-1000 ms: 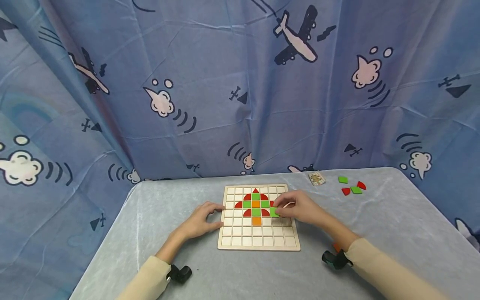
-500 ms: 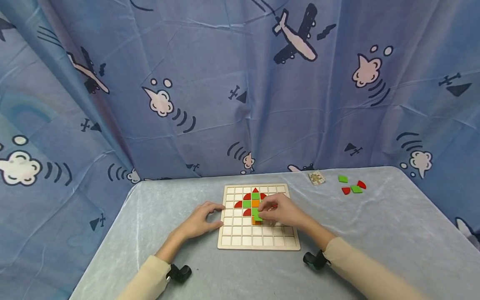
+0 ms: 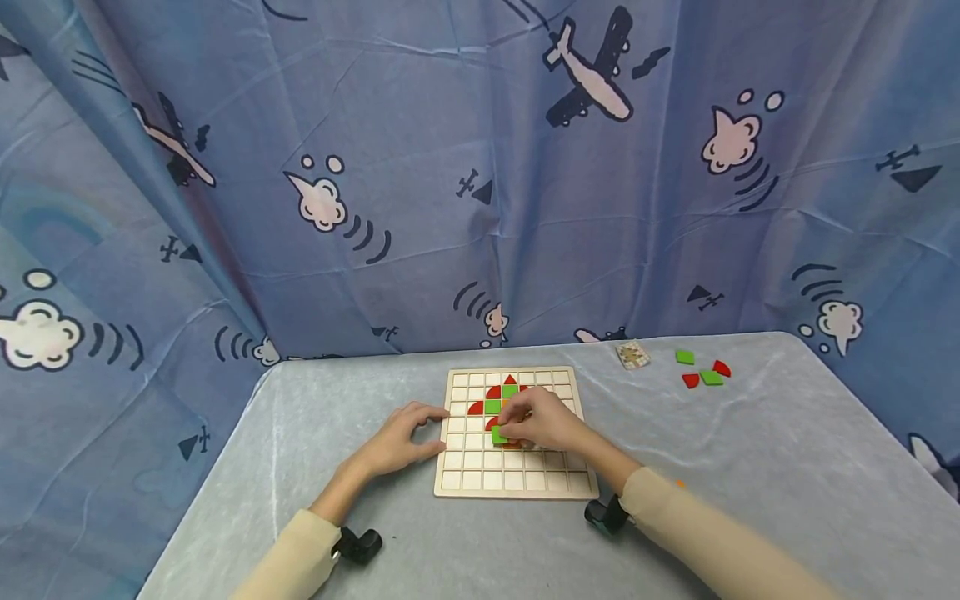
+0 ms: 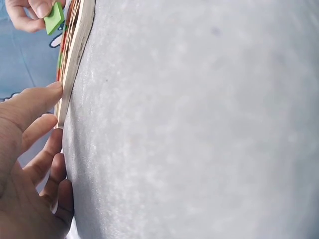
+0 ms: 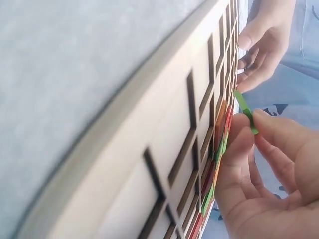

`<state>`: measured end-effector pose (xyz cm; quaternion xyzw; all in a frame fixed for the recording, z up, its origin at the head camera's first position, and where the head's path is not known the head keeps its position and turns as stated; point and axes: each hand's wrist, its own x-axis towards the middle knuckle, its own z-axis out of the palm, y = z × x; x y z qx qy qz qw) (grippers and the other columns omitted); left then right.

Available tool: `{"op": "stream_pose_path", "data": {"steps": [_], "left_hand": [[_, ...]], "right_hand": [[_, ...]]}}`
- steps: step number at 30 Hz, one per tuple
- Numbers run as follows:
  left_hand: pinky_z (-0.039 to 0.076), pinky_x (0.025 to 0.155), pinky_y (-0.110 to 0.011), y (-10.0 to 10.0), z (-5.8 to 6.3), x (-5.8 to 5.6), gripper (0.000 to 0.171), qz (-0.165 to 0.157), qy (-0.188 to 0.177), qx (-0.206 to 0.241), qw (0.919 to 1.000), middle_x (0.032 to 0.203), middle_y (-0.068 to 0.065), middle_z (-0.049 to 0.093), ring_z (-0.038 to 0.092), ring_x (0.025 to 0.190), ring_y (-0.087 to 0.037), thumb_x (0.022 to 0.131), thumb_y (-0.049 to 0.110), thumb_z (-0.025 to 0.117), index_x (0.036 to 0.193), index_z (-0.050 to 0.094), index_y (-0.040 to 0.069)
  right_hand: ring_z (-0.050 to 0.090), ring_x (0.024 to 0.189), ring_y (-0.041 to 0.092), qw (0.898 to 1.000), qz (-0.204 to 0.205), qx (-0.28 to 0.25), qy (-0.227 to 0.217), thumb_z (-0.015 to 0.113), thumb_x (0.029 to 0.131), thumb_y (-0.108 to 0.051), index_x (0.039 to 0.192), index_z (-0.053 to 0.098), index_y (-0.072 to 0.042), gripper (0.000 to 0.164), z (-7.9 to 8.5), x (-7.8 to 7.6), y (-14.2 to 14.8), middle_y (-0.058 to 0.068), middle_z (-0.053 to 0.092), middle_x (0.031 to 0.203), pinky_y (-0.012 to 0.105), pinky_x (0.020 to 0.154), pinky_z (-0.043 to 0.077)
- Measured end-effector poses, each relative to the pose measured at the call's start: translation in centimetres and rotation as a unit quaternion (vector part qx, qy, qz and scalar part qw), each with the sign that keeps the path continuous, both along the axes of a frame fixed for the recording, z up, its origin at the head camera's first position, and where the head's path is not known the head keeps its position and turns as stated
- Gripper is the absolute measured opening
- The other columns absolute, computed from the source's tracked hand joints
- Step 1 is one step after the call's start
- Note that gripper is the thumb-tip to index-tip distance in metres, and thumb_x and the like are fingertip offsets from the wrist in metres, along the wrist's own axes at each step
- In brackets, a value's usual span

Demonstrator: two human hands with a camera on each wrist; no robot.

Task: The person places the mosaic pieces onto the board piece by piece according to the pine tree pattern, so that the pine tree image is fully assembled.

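Over the wooden grid board [image 3: 465, 481], my right hand [image 3: 547, 421] pinches a green square tile [image 3: 498, 435] between thumb and fingers. In the right wrist view that tile [image 5: 245, 112] is tilted and raised off the board. Red quarter-round pieces [image 3: 476, 408], green squares [image 3: 492, 407] and orange pieces fill some cells; my right hand hides part of this pattern. At the board's left edge rests my left hand [image 3: 401, 440], thumb and fingertips touching the rim. The left wrist view shows its fingers [image 4: 42, 99] against the board's side.
Loose green tiles [image 3: 685, 357] and red quarter-round pieces [image 3: 722, 368] lie at the table's back right. Near them is a small patterned card or tile [image 3: 632, 355]. An orange piece [image 3: 680, 483] shows partly beside the right sleeve. A printed blue curtain [image 3: 420, 208] hangs behind the grey-covered table [image 3: 337, 400].
My right hand has moved left across the board with the green tile, from the pattern's right side to its lower left. The left hand has stayed at the board's edge.
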<state>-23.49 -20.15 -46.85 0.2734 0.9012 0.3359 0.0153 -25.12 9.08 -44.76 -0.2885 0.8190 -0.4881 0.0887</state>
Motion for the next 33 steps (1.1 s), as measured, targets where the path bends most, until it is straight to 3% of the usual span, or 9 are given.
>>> {"op": "stream_pose_path", "data": {"steps": [6, 25, 33], "left_hand": [[0.043, 0.096, -0.050, 0.0, -0.1, -0.1, 0.046, 0.003, -0.002, -0.003, 1.0000, 0.127, -0.010, 0.061, 0.056, 0.111, -0.031, 0.092, 0.019, 0.078, 0.133, 0.064, 0.006], [0.044, 0.096, -0.051, 0.0, 0.0, 0.0, 0.045, 0.003, -0.001, -0.002, 1.0000, 0.127, -0.010, 0.061, 0.056, 0.111, -0.032, 0.093, 0.020, 0.077, 0.133, 0.063, 0.006], [0.043, 0.096, -0.052, 0.0, 0.2, 0.1, 0.045, 0.004, -0.009, 0.003, 1.0000, 0.127, -0.012, 0.060, 0.056, 0.112, -0.033, 0.093, 0.019, 0.077, 0.133, 0.063, 0.005]], "right_hand": [[0.056, 0.061, 0.011, 0.999, -0.010, 0.036, 0.021, 0.078, 0.084, 0.001, 0.084, 0.074, -0.003, 0.006, 0.0, 0.0, -1.0, -0.001, 0.065, 0.070, 0.027, 0.057, 0.048], [0.057, 0.062, 0.011, 0.996, -0.048, 0.075, 0.015, 0.079, 0.084, -0.002, 0.080, 0.074, -0.006, 0.008, 0.0, 0.2, -1.9, -0.005, 0.064, 0.068, 0.029, 0.061, 0.049], [0.057, 0.062, 0.012, 0.996, -0.045, 0.078, 0.015, 0.078, 0.085, -0.003, 0.081, 0.075, -0.007, 0.006, 0.0, 0.2, -2.0, -0.005, 0.064, 0.068, 0.031, 0.060, 0.049]]}}
